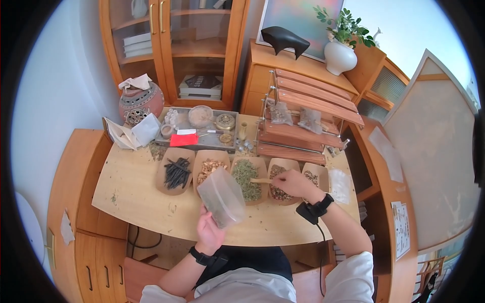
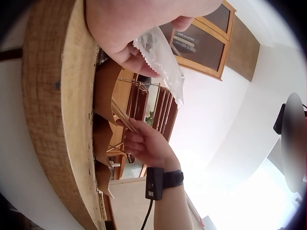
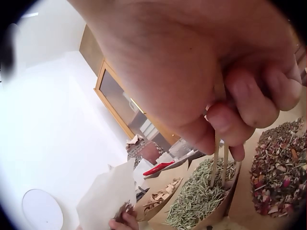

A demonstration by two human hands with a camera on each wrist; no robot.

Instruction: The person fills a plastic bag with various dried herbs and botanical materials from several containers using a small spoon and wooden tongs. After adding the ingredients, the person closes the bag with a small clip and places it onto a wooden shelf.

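My left hand (image 1: 210, 233) holds a translucent plastic bag (image 1: 222, 196) low down, tilted over the table's front; some dark material shows at its bottom in the right wrist view. In the left wrist view, the bag's zigzag edge (image 2: 160, 76) shows beyond the fingers. My right hand (image 1: 295, 183) grips a pair of wooden tweezers (image 1: 260, 180). Their two tips (image 3: 218, 177) reach into dried green herb (image 3: 199, 194) in a brown paper tray (image 1: 258, 161). Next to it on the right, below my right hand, is a tray of mixed dried petals and leaves (image 3: 280, 172).
Trays of dark sticks (image 1: 177, 172) and pale chips (image 1: 211, 167) stand to the left. Behind are a grey tray (image 1: 209, 141) of small containers, a red packet (image 1: 184, 139) and a wooden tiered rack (image 1: 298, 136) holding bags. A clear bag (image 1: 339, 185) lies far right.
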